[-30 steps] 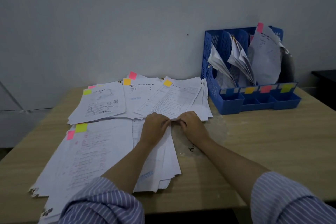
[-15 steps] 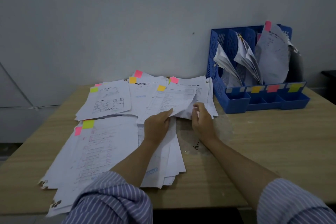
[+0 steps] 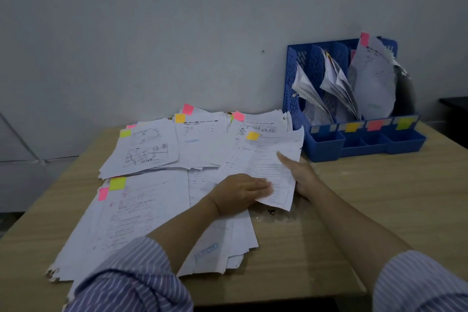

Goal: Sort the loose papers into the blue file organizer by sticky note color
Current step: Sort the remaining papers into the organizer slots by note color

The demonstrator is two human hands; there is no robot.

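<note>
organizer (image 3: 319, 145) right of papers (image 3: 152, 208)

Left hand (image 3: 240, 191): lying palm-down, fingers straight, blurred at the tips.
Right hand (image 3: 300, 172): reaching forward, thumb extended, fingers hidden.
Forearms: extending bare from striped sleeves.
</note>
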